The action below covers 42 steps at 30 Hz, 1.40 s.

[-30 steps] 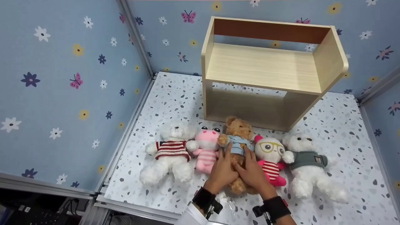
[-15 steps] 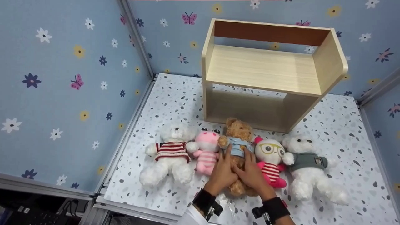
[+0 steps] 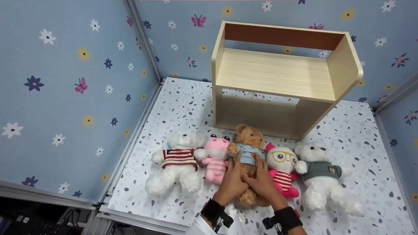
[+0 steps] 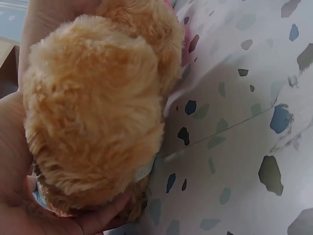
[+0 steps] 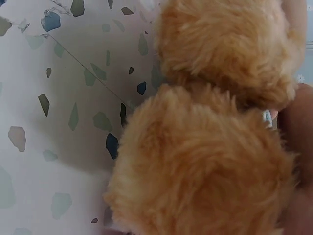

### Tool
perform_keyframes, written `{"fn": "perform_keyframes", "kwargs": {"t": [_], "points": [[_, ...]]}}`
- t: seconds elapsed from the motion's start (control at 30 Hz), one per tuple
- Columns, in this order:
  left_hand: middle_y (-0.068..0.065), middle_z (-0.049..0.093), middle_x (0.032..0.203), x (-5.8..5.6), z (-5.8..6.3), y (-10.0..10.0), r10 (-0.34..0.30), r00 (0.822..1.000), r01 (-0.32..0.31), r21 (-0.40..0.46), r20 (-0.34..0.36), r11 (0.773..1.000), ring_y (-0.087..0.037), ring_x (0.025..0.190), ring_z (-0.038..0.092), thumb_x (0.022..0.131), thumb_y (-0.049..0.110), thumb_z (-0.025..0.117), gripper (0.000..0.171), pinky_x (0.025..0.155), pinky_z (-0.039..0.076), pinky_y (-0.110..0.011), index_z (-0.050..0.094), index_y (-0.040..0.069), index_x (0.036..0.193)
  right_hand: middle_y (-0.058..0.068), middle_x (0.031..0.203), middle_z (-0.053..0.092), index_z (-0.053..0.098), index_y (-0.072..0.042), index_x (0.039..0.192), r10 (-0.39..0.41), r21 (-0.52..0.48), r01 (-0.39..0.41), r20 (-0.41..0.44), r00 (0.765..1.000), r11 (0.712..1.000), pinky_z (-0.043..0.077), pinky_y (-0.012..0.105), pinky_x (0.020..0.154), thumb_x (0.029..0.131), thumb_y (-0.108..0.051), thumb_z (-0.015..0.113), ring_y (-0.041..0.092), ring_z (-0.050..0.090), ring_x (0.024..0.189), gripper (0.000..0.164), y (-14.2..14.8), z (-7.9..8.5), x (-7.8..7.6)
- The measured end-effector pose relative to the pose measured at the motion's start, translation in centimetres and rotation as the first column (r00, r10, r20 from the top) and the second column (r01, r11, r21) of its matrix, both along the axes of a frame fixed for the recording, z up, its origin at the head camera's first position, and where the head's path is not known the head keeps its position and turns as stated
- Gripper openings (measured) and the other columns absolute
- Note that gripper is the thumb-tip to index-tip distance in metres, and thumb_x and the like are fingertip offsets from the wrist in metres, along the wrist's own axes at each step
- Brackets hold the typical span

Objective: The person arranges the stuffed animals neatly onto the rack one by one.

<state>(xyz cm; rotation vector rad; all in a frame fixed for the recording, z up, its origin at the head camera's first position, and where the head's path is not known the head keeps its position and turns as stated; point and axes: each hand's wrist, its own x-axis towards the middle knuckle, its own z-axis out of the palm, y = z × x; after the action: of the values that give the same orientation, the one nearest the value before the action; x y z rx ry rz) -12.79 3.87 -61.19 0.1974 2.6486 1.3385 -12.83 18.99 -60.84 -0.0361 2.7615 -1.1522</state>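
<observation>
A brown teddy bear (image 3: 249,138) in a light blue top lies face up in the middle of a row of plush toys. My left hand (image 3: 233,182) grips its left side as seen in the head view, and my right hand (image 3: 263,184) grips the other. Both thumbs meet over its lower body. In the left wrist view, fingers curl around the bear's furry leg (image 4: 93,103). The right wrist view is mostly filled by the bear's feet (image 5: 205,166), with the right hand partly hidden behind them. Close beside the hands are a pink plush frog (image 3: 216,160) and a panda plush with yellow glasses (image 3: 282,160).
White plush bears, one in a striped sweater (image 3: 180,158) and one in a green top (image 3: 321,169), lie at the row's ends. A two-level wooden shelf (image 3: 274,71) stands behind the row on the speckled tabletop (image 3: 176,104). Flowered panels (image 3: 81,98) enclose the table.
The head view has tilted slightly, so the shelf and toys sit a little lower in it. Both hands keep their hold on the teddy bear.
</observation>
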Motion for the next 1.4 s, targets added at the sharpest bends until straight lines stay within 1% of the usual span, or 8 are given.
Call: {"fn": "perform_keyframes", "kwargs": {"t": [0.1, 0.2, 0.33, 0.53, 0.77, 0.97, 1.2, 1.4], "points": [[-0.033, 0.007, 0.167, 0.0, 0.1, 0.0, 0.011, 1.0, -0.011, -0.005, -0.004, 1.0, -0.051, 0.147, 0.033, 0.062, -0.003, 0.079, 0.134, 0.094, 0.058, -0.047, 0.003, 0.032, 0.166, 0.032, 0.154, 0.03, 0.013, -0.006, 0.164, 0.002, -0.013, -0.002, 0.002, 1.0, 1.0, 0.056, 0.043, 0.075, 0.088, -0.04, 0.079, 0.033, 0.066, 0.09, 0.106, 0.0, 0.0, -0.1], [-0.031, 0.007, 0.168, -0.1, 0.1, 0.0, 0.019, 1.0, -0.019, -0.004, -0.009, 1.0, -0.05, 0.146, 0.035, 0.061, -0.003, 0.079, 0.134, 0.098, 0.057, -0.048, 0.003, 0.031, 0.166, 0.034, 0.154, 0.029, 0.012, -0.006, 0.164, 0.003, -0.025, -0.003, -0.004, 1.0, 1.0, 0.057, 0.046, 0.077, 0.086, -0.038, 0.08, 0.037, 0.066, 0.094, 0.108, 0.0, 0.1, -0.1], [-0.029, 0.006, 0.169, 0.0, 0.2, -0.1, 0.021, 1.0, -0.021, 0.02, -0.002, 1.0, -0.05, 0.146, 0.036, 0.06, -0.005, 0.078, 0.135, 0.098, 0.057, -0.046, 0.002, 0.031, 0.166, 0.035, 0.156, 0.027, 0.011, -0.006, 0.164, -0.005, -0.038, 0.004, -0.016, 1.0, 0.999, 0.057, 0.05, 0.084, 0.085, -0.036, 0.081, 0.042, 0.065, 0.102, 0.11, -0.1, 0.1, 0.0], [-0.027, 0.007, 0.169, 0.2, 0.3, -0.5, 0.037, 0.999, -0.037, 0.025, 0.005, 0.999, -0.049, 0.149, 0.032, 0.06, -0.006, 0.078, 0.135, 0.101, 0.055, -0.046, 0.003, 0.03, 0.166, 0.032, 0.159, 0.024, 0.009, -0.008, 0.164, -0.011, -0.062, 0.01, -0.013, 1.0, 0.998, 0.055, 0.051, 0.093, 0.085, -0.04, 0.081, 0.044, 0.062, 0.114, 0.112, -0.3, -0.2, 0.2], [-0.027, 0.008, 0.17, 0.1, 0.5, -0.5, 0.027, 1.0, -0.027, 0.031, 0.003, 0.999, -0.048, 0.151, 0.028, 0.06, -0.004, 0.079, 0.136, 0.104, 0.053, -0.047, 0.002, 0.032, 0.166, 0.033, 0.158, 0.026, 0.011, -0.008, 0.164, -0.025, -0.086, 0.021, -0.045, 0.999, 0.996, 0.051, 0.056, 0.102, 0.085, -0.039, 0.081, 0.047, 0.057, 0.124, 0.11, -0.3, -0.1, 0.2], [-0.027, 0.013, 0.169, 0.1, 0.6, -0.5, 0.026, 0.999, -0.025, 0.051, -0.024, 0.998, -0.046, 0.151, 0.028, 0.06, -0.004, 0.079, 0.135, 0.109, 0.049, -0.049, 0.004, 0.03, 0.166, 0.032, 0.157, 0.028, 0.012, -0.008, 0.164, -0.028, -0.104, 0.022, -0.063, 0.998, 0.994, 0.044, 0.059, 0.11, 0.086, -0.041, 0.08, 0.049, 0.048, 0.135, 0.109, -0.2, 0.3, 0.3], [-0.027, 0.015, 0.168, 0.0, 1.3, -0.4, 0.034, 0.998, -0.031, 0.064, -0.048, 0.997, -0.047, 0.149, 0.031, 0.059, -0.003, 0.08, 0.135, 0.109, 0.048, -0.051, 0.005, 0.031, 0.166, 0.03, 0.16, 0.025, 0.011, -0.011, 0.165, -0.044, -0.123, 0.037, -0.052, 0.998, 0.992, 0.043, 0.06, 0.111, 0.086, -0.043, 0.08, 0.049, 0.046, 0.137, 0.11, -0.2, 1.0, 0.3], [-0.024, 0.013, 0.17, 0.1, 2.0, -0.4, 0.035, 0.998, -0.031, 0.08, -0.044, 0.996, -0.047, 0.15, 0.029, 0.059, -0.005, 0.08, 0.137, 0.108, 0.049, -0.053, 0.003, 0.034, 0.165, 0.029, 0.16, 0.025, 0.011, -0.013, 0.165, -0.051, -0.127, 0.042, -0.068, 0.996, 0.991, 0.044, 0.06, 0.11, 0.085, -0.043, 0.081, 0.05, 0.048, 0.135, 0.11, -0.1, 1.5, 0.4]]}}
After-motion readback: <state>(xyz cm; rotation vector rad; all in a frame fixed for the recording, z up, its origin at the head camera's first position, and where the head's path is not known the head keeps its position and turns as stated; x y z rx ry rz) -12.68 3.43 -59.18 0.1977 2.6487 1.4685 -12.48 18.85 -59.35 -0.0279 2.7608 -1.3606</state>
